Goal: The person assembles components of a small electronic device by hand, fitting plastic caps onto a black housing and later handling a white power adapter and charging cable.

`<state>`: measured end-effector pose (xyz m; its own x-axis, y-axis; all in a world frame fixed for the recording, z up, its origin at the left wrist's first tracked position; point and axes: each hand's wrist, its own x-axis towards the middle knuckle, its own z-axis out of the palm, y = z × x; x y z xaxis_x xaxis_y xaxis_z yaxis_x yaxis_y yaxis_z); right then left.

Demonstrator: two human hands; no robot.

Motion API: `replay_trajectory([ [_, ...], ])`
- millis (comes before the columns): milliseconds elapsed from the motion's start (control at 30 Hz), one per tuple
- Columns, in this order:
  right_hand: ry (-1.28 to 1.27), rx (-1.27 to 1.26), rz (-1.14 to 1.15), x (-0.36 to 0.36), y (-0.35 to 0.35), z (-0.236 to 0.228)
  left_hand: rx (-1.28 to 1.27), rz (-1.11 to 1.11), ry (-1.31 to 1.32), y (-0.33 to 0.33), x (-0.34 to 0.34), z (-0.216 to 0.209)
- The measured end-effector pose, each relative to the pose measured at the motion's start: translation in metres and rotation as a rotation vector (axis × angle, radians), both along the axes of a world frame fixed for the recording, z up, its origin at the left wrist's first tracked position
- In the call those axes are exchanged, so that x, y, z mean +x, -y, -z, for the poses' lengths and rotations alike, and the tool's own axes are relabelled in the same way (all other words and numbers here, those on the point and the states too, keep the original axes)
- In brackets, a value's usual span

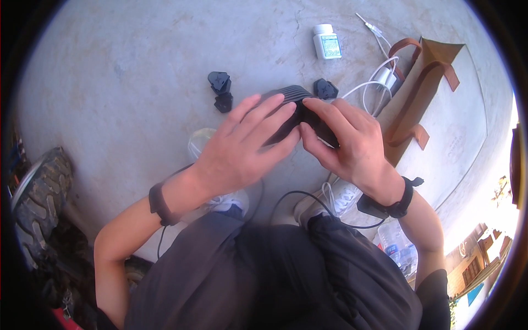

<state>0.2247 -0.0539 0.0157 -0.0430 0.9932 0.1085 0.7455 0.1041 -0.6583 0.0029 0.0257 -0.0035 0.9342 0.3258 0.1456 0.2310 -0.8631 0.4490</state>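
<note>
A black plastic object (291, 92) with a ribbed top is between my two hands, above the floor and in front of my shoes. My left hand (242, 132) wraps over its left side, fingers bent across it. On the right side, my right hand (346, 135) grips its edge between thumb and forefinger. Both hands cover much of it, so its exact kind is unclear. Beyond it to the left lie two small black plastic pieces (219, 82), touching each other. Another black piece (325, 89) rests just past my right fingers.
A white bottle (328, 45) stands farther off. White cable (367, 85) with a white block lies beside a pale bag with brown handles (440, 118) at the right. A tyre (47, 203) is at the left. Clear plastic bottles (397, 247) lie near my right forearm.
</note>
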Motion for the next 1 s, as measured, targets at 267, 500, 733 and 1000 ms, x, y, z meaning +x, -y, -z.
replay_trajectory([
  [267,-0.034,-0.051,0.001,-0.0051,-0.002,-0.0019,0.045,-0.016,-0.005,0.005,-0.0011,0.0021],
  [500,-0.034,-0.069,0.048,-0.0096,-0.0037,-0.0008,-0.052,-0.011,0.055,0.0024,-0.002,0.0031],
  [733,-0.01,-0.04,0.012,-0.0087,-0.0017,-0.0004,-0.093,0.033,0.065,-0.0007,-0.003,0.0049],
  [1000,0.095,0.088,0.023,-0.0058,-0.0002,-0.0037,-0.118,0.043,0.073,0.0,-0.0066,0.0038],
])
